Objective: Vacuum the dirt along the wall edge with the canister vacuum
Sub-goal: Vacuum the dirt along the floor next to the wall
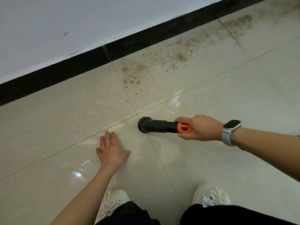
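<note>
Head view: the person crouches over a glossy tiled floor [65, 120], with a white wall [65, 21] and black skirting board [53, 75] running from about 8 o'clock up to 1 o'clock. The right hand [198, 128] is wrapped round the orange grip [184, 128] of the vacuum nozzle [152, 125], fingers curled over the top and thumb underneath. The nozzle's round black mouth [143, 125] sits on or just above the floor at a crossing of tile joints near the middle of the view; whether it actually touches cannot be told. The canister and hose are out of sight. A smartwatch [230, 131] sits on the right wrist. The left hand [112, 150] lies flat on the tile at about 7 o'clock from the nozzle mouth, fingers straight and spread, holding nothing.

The dirt [154, 62] is a scatter of brown grains lying against the skirting, from about 12 o'clock of the nozzle out toward 2 o'clock, well apart from the mouth.

The nozzle looks like rigid, light plastic, so it should steer easily with one hand; the orange grip seems the right place to hold. The polished tile probably lets the mouth slide freely, and the loose, dry grains should lift readily. An unseen hose may drag on the wrist.

Two white shoes [116, 200] show at 6 o'clock.
</note>
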